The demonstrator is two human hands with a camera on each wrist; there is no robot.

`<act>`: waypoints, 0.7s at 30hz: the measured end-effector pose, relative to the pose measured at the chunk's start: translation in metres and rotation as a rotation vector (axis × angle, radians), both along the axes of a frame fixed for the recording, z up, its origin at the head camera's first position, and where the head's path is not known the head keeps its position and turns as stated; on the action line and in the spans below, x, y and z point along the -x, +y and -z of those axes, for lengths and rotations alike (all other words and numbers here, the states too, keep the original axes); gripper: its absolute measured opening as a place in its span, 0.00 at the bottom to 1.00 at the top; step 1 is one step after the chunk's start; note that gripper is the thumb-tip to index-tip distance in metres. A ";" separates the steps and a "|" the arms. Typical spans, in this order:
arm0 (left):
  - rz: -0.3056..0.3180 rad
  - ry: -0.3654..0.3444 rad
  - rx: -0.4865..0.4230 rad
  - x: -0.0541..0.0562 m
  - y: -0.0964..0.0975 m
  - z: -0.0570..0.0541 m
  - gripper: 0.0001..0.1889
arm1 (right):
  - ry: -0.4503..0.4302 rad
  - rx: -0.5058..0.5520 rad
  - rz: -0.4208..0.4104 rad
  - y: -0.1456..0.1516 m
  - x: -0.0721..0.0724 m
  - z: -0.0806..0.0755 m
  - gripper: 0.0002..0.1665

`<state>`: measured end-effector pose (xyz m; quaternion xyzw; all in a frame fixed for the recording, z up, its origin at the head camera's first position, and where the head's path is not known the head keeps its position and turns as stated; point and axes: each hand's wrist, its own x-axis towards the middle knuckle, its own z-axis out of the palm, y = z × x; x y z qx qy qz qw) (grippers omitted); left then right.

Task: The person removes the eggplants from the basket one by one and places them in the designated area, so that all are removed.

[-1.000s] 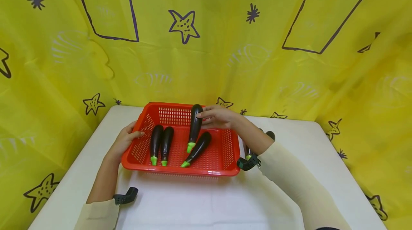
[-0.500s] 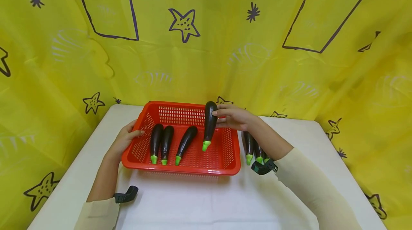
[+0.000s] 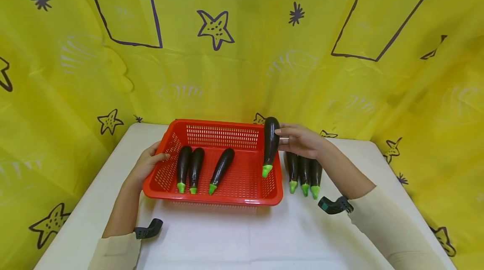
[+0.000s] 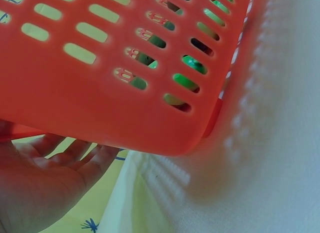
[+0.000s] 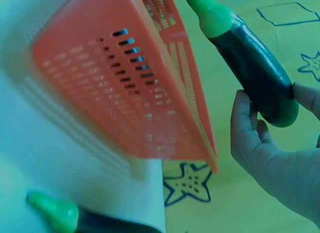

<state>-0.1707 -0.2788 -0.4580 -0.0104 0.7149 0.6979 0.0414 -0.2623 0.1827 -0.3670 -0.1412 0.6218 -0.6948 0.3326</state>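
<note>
Between the thumb and fingers of my right hand [image 3: 300,140] is a dark eggplant [image 3: 271,142] with a green stem end, held above the basket's right rim. The right wrist view shows that eggplant [image 5: 262,75] pinched near its thick end, stem pointing away. My left hand [image 3: 145,163] grips the left rim of the red plastic basket [image 3: 242,201], its thumb over the edge. In the left wrist view its fingers [image 4: 95,165] reach under the rim. Inside the basket lie three eggplants: two [image 3: 183,169] side by side at left, one [image 3: 222,170] slanted near the middle.
On the white table [image 3: 227,236], right of the basket, three more eggplants [image 3: 304,173] lie in a row, partly under my right hand. A yellow patterned curtain [image 3: 242,72] hangs behind the table and along its sides.
My right hand has carried the eggplant rightward from over the basket's middle to its right rim. The slanted eggplant in the basket has shifted left. The left hand has stayed put.
</note>
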 end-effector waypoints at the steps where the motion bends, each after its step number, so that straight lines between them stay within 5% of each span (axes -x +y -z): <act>1: 0.000 0.002 -0.001 0.000 0.000 0.000 0.32 | 0.002 0.007 0.005 0.004 -0.001 0.001 0.14; 21: 0.003 0.005 0.011 -0.002 0.001 -0.003 0.32 | -0.048 0.132 0.081 0.081 -0.021 0.024 0.20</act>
